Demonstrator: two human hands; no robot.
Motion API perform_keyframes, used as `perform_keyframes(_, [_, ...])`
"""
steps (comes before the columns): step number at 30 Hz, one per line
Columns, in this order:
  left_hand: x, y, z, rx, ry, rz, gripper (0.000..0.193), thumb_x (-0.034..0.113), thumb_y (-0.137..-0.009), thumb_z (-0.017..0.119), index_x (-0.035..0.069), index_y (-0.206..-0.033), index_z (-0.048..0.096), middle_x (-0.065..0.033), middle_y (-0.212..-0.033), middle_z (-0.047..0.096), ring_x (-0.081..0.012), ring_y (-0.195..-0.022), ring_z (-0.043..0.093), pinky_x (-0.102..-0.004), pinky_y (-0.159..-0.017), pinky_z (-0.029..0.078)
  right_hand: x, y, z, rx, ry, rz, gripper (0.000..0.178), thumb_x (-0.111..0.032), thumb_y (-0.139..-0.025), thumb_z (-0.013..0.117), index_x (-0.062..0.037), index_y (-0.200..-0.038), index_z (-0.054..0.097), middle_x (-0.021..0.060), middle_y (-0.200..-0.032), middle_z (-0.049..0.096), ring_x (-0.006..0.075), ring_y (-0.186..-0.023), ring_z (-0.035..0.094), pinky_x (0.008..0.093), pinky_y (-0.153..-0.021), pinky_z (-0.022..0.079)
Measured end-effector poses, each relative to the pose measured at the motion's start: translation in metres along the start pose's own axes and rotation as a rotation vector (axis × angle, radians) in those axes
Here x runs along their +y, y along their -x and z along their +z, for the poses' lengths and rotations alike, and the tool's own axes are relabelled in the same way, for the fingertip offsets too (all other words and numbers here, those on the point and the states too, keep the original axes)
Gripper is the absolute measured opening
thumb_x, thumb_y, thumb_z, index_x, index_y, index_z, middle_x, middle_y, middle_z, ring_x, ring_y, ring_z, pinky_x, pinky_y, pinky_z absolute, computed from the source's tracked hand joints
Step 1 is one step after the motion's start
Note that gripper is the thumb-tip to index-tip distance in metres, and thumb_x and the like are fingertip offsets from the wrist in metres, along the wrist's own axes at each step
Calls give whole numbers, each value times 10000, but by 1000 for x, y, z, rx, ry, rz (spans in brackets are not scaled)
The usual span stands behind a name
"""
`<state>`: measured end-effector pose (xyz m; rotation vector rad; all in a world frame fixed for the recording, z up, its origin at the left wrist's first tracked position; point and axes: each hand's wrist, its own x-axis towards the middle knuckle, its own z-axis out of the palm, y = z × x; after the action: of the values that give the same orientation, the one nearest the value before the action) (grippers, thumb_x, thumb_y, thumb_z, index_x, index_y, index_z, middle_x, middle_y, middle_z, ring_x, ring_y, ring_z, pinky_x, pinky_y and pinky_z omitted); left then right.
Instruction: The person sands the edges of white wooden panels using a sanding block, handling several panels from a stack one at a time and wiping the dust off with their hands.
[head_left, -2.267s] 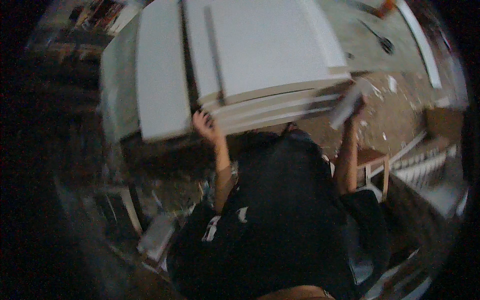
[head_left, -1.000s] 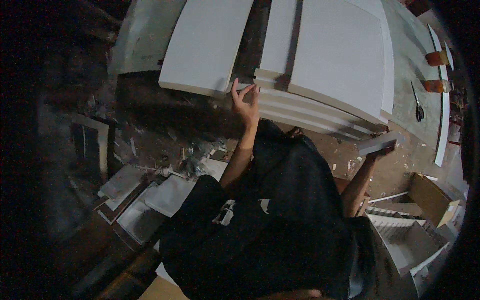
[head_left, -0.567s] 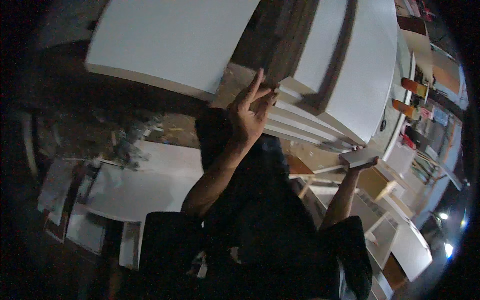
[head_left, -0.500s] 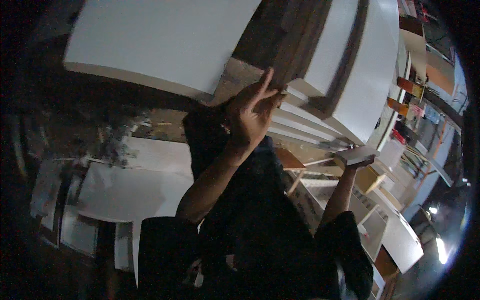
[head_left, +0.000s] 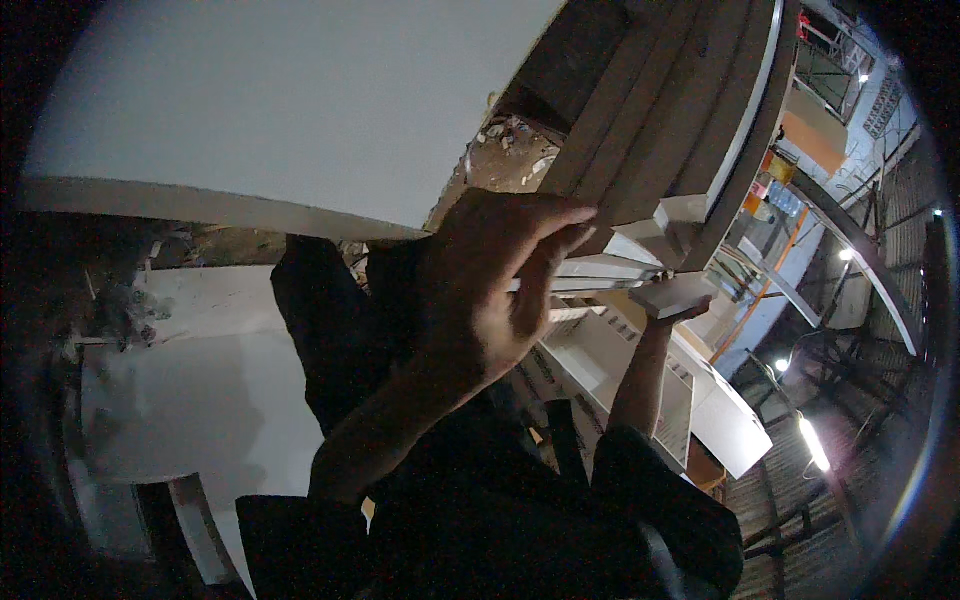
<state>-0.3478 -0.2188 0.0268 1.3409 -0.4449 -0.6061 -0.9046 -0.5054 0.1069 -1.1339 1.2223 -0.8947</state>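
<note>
My left hand [head_left: 490, 290] is raised in the middle of the view, its fingers loosely curved and apart, with nothing visible between them. It is near a large white panel [head_left: 280, 100] and the lower ends of several long, dark-shaded boards [head_left: 640, 120]. Farther right, my right hand [head_left: 690, 312] grips a short, flat white block [head_left: 668, 295] from below and its right end. Just above this block, a small white angled piece [head_left: 682, 215] meets the end of the boards. Part of my right hand's grip is hidden by the block.
White box-like units [head_left: 590, 360] stand below my right hand. A pale board or tabletop [head_left: 190, 390] is at the lower left. Debris lies on the floor [head_left: 510, 155] between panel and boards. Lamps [head_left: 813, 445] shine at the far right.
The view has tilted and shifted. My left hand has gone from a pointing finger to loosely curved fingers and looks larger. The right hand keeps the white block, now closer to the left hand.
</note>
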Motion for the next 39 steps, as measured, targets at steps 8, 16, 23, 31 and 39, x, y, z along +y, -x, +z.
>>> perform_keyframes(8, [-14,4,-16,-29,-56,21,282,12,-817,703,48,-1094,659,-133,-942,683,-219,-811,695,-324,-686,563,-5,-7,-88,344,915,-760,632,-584,-878,446,-168,-1352,406,92,-1224,491,254,-1123,507,432,-913,471])
perform_keyframes(16, [-7,4,0,-52,-14,29,213,63,-782,751,63,-987,694,-105,-829,653,-235,-782,620,-341,-717,485,17,-9,-62,352,1079,-326,943,-793,-723,476,-137,-1389,352,156,-1289,444,344,-1089,536,506,-802,529])
perform_keyframes(23, [-2,-9,-4,-51,-80,102,166,104,-752,783,58,-871,676,-74,-759,646,-235,-725,617,-346,-694,484,7,-19,-91,322,789,-514,838,-715,-761,494,-101,-1325,412,150,-1216,511,336,-1003,576,500,-747,534])
perform_keyframes(31, [6,-12,4,-149,-30,-72,82,77,-814,710,45,-884,682,-96,-822,672,-248,-804,639,-355,-700,501,41,-2,-52,441,641,-496,733,-617,-833,472,-76,-1325,417,133,-1211,514,289,-1003,564,455,-766,529])
perform_keyframes(39, [50,6,6,-143,-426,156,342,35,-913,566,-2,-1253,565,-192,-1173,611,-307,-1066,617,-370,-808,521,74,-8,-7,460,468,-379,629,-518,-904,450,-51,-1324,421,116,-1205,518,241,-1003,551,409,-784,524])
